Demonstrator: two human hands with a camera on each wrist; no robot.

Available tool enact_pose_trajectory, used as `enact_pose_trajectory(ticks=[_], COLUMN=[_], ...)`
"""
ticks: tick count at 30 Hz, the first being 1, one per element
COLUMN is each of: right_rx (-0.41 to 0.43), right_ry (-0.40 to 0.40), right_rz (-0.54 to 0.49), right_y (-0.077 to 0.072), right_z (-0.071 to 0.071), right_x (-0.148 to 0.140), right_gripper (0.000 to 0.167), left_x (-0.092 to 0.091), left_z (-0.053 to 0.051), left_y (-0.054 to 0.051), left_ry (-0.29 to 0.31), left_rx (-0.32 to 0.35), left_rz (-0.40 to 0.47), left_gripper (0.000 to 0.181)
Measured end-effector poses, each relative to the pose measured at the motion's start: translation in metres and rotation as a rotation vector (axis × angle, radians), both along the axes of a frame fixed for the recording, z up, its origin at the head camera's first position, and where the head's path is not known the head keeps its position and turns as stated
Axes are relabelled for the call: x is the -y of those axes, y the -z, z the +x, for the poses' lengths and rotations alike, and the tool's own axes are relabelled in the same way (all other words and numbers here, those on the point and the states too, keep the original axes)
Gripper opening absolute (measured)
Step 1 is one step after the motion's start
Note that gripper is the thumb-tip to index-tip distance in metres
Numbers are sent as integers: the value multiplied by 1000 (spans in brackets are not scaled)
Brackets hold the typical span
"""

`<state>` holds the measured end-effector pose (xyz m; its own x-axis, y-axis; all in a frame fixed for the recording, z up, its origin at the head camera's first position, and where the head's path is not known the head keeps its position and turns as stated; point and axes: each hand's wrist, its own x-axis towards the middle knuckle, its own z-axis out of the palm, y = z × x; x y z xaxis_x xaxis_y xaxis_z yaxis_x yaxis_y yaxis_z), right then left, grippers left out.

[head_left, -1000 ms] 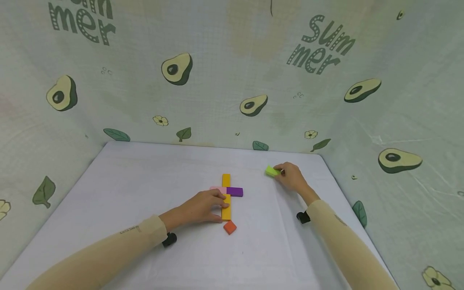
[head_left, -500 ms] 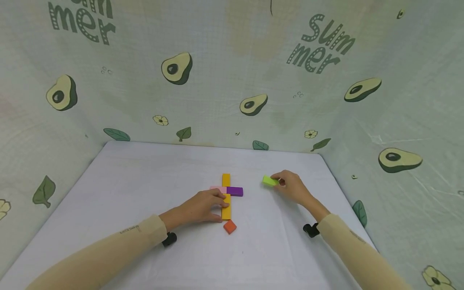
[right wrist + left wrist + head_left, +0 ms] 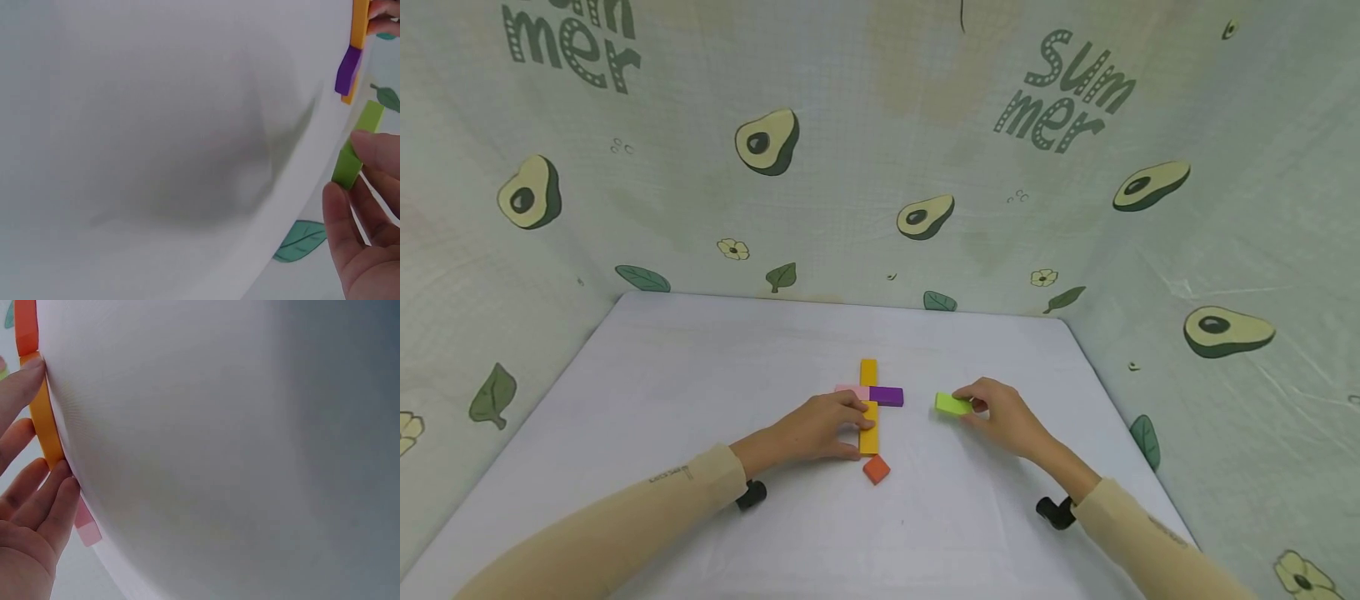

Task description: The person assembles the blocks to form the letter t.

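Several coloured blocks form a cross on the white table. My left hand (image 3: 826,427) rests on the longer yellow-orange block (image 3: 868,442), its thumb near the block's close end and other fingertips farther along. Just past those fingers lie the pink block (image 3: 850,389) and the purple block (image 3: 887,397), end to end. A second yellow-orange block (image 3: 868,372) points away from them. To the right, my right hand (image 3: 1003,417) pinches a light green block (image 3: 357,144) between thumb and fingers, held a little above the table, apart from the purple block.
An orange-red block (image 3: 876,469) lies turned cornerwise at the near end of the cross. Cloth walls printed with avocados (image 3: 925,218) and leaves enclose the white table (image 3: 737,333) at the back and both sides.
My right hand has brought the light green block towards me and slightly left, to about level with the purple block. The left hand and the other blocks have stayed put.
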<state>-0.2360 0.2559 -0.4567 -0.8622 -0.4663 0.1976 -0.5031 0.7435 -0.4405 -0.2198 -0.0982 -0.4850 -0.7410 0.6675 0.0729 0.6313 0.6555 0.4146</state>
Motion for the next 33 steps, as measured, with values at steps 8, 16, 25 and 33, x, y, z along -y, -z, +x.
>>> enact_pose_trajectory(ticks=[8,16,25,33], right_rx=[22,31,82,111], right_ry=[-26,-110,-163,-210], right_rz=[7,4,13,-5], right_y=[1,5,8,13], right_z=[24,42,56,66], right_x=[5,13,25,33], right_gripper=[39,37,36,34], left_x=[0,0,0,0], left_z=[-1,0,-1,0], left_y=[1,0,0,0], left_ry=[-5,-5,0,1], left_rx=[14,10,3,3], left_rz=[-2,0,0,4], left_gripper=[49,49,49,49])
